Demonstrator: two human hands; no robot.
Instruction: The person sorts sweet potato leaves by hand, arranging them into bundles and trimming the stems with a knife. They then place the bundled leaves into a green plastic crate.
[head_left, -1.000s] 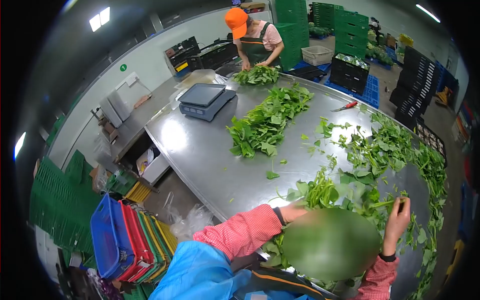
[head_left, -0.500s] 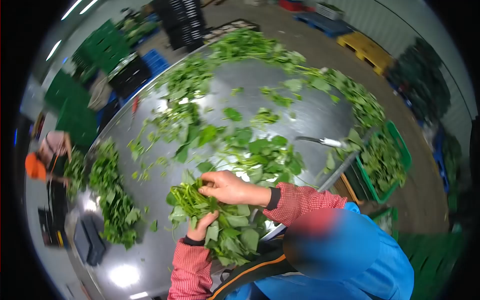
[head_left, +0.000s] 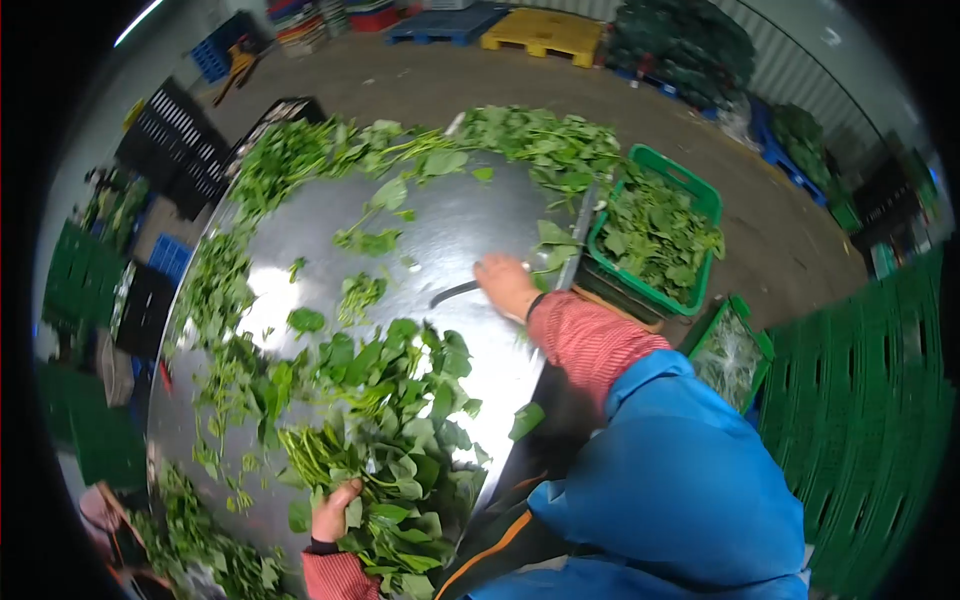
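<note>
My left hand [head_left: 334, 514] is closed around a bunch of leafy greens [head_left: 405, 500] low in the head view. The cut-looking stem ends point up and left, and the leaves spread to the right. Farther up, near the right edge of the metal table [head_left: 450, 225], my right hand [head_left: 507, 284] is closed over the handle of a curved knife [head_left: 455, 292]. Its dark blade sticks out to the left; the handle is hidden under the hand. A loose pile of greens [head_left: 385, 365] lies between the two hands.
More greens [head_left: 535, 140] line the table's far and left edges. A green crate [head_left: 712, 200] of leaves stands beside the right edge, with stacked green crates [head_left: 860, 400] farther right. Another person [head_left: 105, 515] is at the lower left. Pallets [head_left: 545, 35] lie on the floor beyond.
My right hand has left the bunch and reached up and right onto the knife's handle. My left hand still holds the bunch, now lower left in view. The camera has turned right.
</note>
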